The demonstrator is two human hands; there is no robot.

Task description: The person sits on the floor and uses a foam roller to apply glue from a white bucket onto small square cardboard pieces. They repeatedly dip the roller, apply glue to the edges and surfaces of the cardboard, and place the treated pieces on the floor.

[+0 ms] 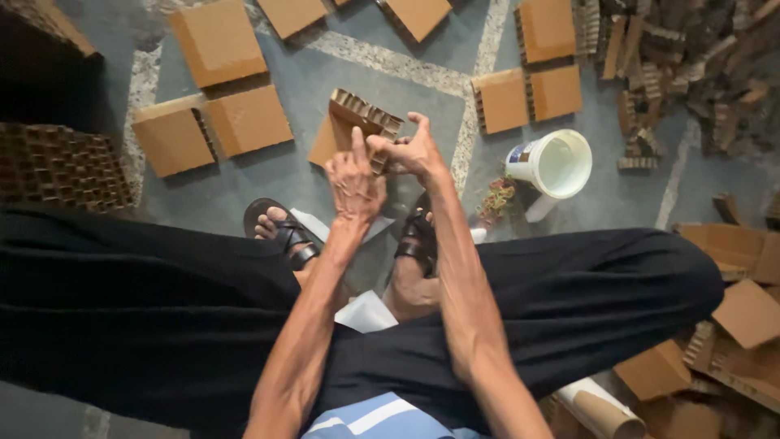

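Both hands are working one cardboard block (357, 122), held up over the sandalled feet. The left hand (354, 185) is pressing against its near face, index finger pointing up along it. The right hand (411, 151) is gripping its right edge, fingers curled, thumb up. A white bucket (559, 164) is sitting well off to the right hand's side; cardboard squares (218, 41) are lying on the floor beyond.

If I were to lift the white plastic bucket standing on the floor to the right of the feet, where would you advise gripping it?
Grip the white bucket by its open rim on the side nearest the feet, coming from above. It stands upright with its mouth open, and stacked cardboard pads crowd its far side.
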